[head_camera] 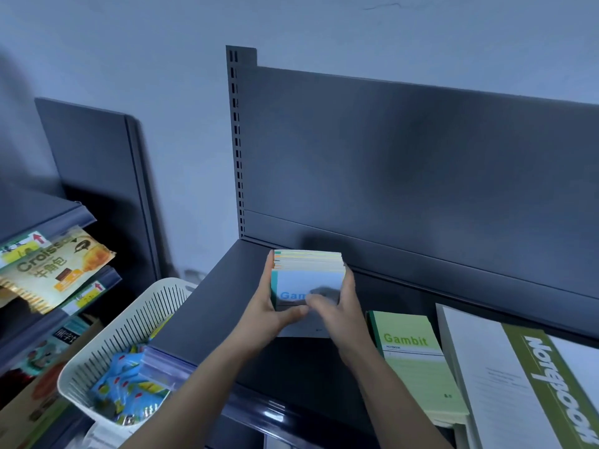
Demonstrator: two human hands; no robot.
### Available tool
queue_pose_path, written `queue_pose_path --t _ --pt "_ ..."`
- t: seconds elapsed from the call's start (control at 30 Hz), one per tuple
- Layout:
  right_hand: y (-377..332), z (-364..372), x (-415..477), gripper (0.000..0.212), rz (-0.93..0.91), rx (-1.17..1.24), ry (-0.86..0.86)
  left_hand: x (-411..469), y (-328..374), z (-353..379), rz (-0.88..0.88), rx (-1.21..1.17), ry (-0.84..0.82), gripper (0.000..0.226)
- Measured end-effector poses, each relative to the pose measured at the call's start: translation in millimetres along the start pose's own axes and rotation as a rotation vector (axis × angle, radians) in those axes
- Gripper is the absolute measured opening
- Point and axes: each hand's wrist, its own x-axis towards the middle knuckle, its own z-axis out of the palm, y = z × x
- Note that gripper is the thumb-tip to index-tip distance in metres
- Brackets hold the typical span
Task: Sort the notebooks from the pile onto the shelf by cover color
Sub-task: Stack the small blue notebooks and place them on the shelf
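A person's left hand (275,307) and right hand (338,311) are clasping a stack of notebooks (309,270) over the left half of a dark grey shelf (207,319). The front cover is facing the camera, pale blue with a teal spine strip and blue lettering beginning "Gam". Behind it the top edges are showing bands of green, orange, yellow and cream. The left hand's fingers are curling round the stack's left side with the thumb lying across the lower cover. The right hand, blurred, is wrapping the right side, its thumb over the lettering. Whether the stack's weight is resting on the shelf cannot be told. Only a narrow strip of bare shelf is separating the stack from the back panel (421,173). More bare surface is running left to the slotted upright (236,140) and forward to the front lip. To the right, past a gap, a green Gambit notebook (418,364) is lying flat, and just beside it a large notebook (479,367) with an olive band is reaching out of frame. Off the shelf's left edge a white slatted basket (129,322) is holding blue packets, and a croissant pack (55,264) is leaning on the neighbouring rack.
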Motion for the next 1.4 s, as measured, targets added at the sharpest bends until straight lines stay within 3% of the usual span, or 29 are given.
queue_pose_path --t 0.17,0.37,0.43,0.53,0.6,0.67,0.83,0.9,0.97,1.03,1.1,1.13,1.23,1.4 --pt "1 9 -2 0.086 -0.016 0.127 0.056 5 -4 1 0.024 -0.012 0.04 0.099" --pt "-1 9 -2 0.065 -0.029 0.069 0.105 6 -8 -5 0.067 0.069 0.054 0.097" --pt "-6 12 1 0.069 -0.088 -0.104 0.19 7 -9 -5 0.088 0.12 0.069 0.086" --pt "-11 17 10 0.071 -0.449 -0.773 0.279 7 -9 -3 0.118 0.189 0.105 0.07" --pt "-19 21 15 0.061 -0.601 -1.076 0.166 8 -8 -2 0.151 0.235 0.12 0.064" --pt "-23 23 17 0.064 -0.554 -1.218 0.01 8 -5 -2 0.162 0.259 0.106 0.063" --pt "-30 20 18 0.068 -0.556 -1.279 -0.138 11 -3 -2 0.166 0.261 0.064 0.071" --pt "-34 17 19 0.071 -0.533 -1.175 -0.164 11 -6 -3 0.143 0.242 0.052 0.072" --pt "-30 10 20 0.071 -0.485 -0.935 0.001 11 -8 -5 0.122 0.244 0.049 0.074" --pt "-23 3 19 0.082 -0.263 -0.594 0.129 10 -11 -6 0.102 0.247 0.047 0.078" --pt "-15 2 17 0.079 0.056 -0.199 0.034 10 -11 -5 0.083 0.236 0.05 0.079" --pt "-11 3 17 0.069 0.119 -0.085 -0.015 10 -10 -5 0.083 0.238 0.064 0.079" --pt "1 5 18 0.053 0.076 -0.059 -0.001 14 -7 -5 0.094 0.255 0.092 0.079" --pt "14 11 14 0.059 -0.016 -0.118 0.039 16 -8 -17 0.09 0.321 0.054 0.081"
